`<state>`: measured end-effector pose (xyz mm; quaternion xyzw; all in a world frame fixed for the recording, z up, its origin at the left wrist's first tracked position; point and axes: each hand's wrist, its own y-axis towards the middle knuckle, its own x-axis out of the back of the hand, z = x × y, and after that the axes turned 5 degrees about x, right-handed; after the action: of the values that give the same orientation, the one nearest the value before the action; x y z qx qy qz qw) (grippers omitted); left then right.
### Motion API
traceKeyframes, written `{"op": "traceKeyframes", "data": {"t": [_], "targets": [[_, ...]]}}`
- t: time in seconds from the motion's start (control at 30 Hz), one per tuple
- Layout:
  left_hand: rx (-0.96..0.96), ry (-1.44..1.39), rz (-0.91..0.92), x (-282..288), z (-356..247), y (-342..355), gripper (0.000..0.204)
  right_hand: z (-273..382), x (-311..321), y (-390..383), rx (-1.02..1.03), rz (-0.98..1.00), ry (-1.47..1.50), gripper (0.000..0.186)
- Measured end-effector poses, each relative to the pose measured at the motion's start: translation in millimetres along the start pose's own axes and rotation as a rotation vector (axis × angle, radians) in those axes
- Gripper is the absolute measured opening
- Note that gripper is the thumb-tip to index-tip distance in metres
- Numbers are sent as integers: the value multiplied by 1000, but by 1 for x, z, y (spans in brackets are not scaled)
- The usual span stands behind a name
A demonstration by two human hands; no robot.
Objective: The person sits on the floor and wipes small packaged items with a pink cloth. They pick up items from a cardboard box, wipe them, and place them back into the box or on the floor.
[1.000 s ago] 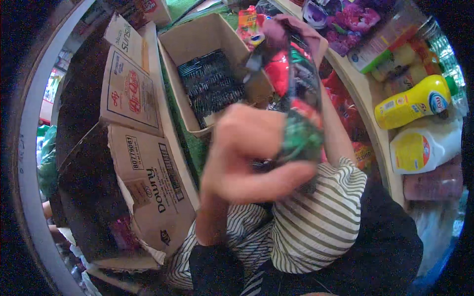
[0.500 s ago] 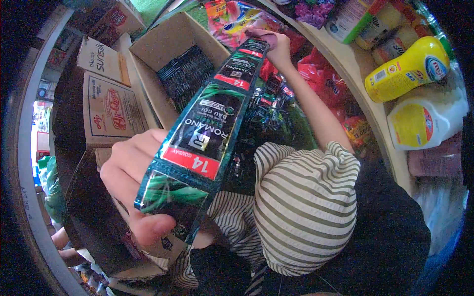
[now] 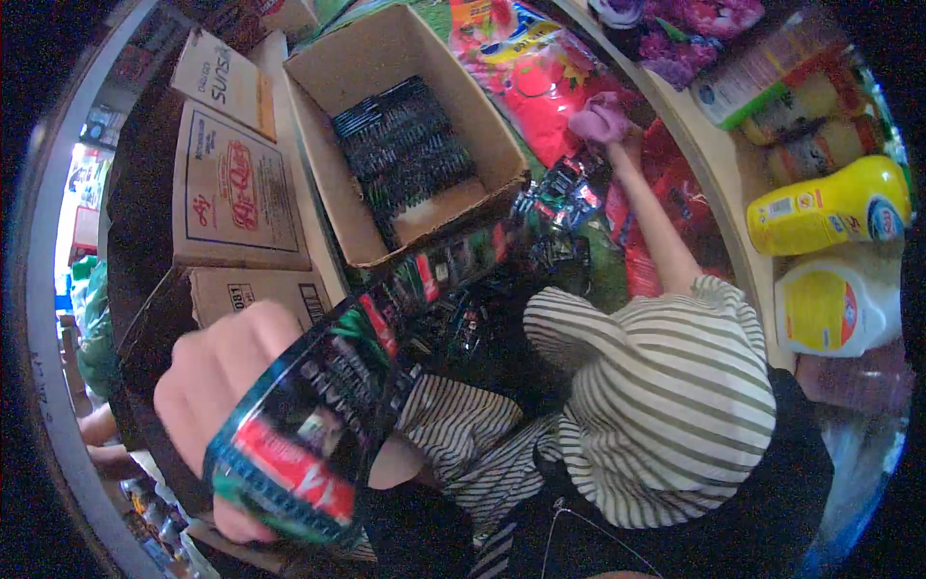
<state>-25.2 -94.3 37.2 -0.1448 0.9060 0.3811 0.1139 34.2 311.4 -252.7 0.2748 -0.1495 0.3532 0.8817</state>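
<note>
A strip of black-and-green shampoo sachets (image 3: 333, 386) with red bands slants across the middle. My left hand (image 3: 227, 372) grips its near end, fingers curled along the left edge and the thumb tucked at the bottom. The strip's far end hangs down among loose dark sachets (image 3: 569, 198), apart from my right hand. Farther off, my right hand (image 3: 623, 145) is closed on a pink-purple cloth (image 3: 598, 118), beside the red plastic packs. Behind the strip, an open cardboard box (image 3: 333, 72) holds rows of stacked dark sachets (image 3: 405, 154).
Printed cardboard boxes (image 3: 246, 193) stand at the left. Along the right, a wooden shelf (image 3: 712, 145) carries a yellow bottle (image 3: 820, 217) and a white bottle (image 3: 820, 309). Red packs (image 3: 545, 96) lie at the back, near purple flowers (image 3: 680, 48). A person's arm (image 3: 96, 425) shows far left.
My right hand, with the cloth, has moved from the strip's far end toward the right. That end has dropped. My left hand has lowered slightly leftward with the near end.
</note>
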Motion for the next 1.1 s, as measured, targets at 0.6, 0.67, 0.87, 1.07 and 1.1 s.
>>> {"op": "traceKeyframes", "data": {"t": [0.6,0.67,0.87,1.07,1.1], "targets": [[533,998,-94,-1,158,11,17,91,21,14,516,17,-80,28],[585,1152,-114,24,136,40,16,83,23,14,489,-27,-105,29],[945,1739,504,135,155,72,15,72,9,4,235,-84,8,35],[1986,1193,856,202,232,-19,30,72,15,10,476,25,-40,35],[2035,1214,876,207,236,-32,33,71,16,10,482,20,-63,35]]}}
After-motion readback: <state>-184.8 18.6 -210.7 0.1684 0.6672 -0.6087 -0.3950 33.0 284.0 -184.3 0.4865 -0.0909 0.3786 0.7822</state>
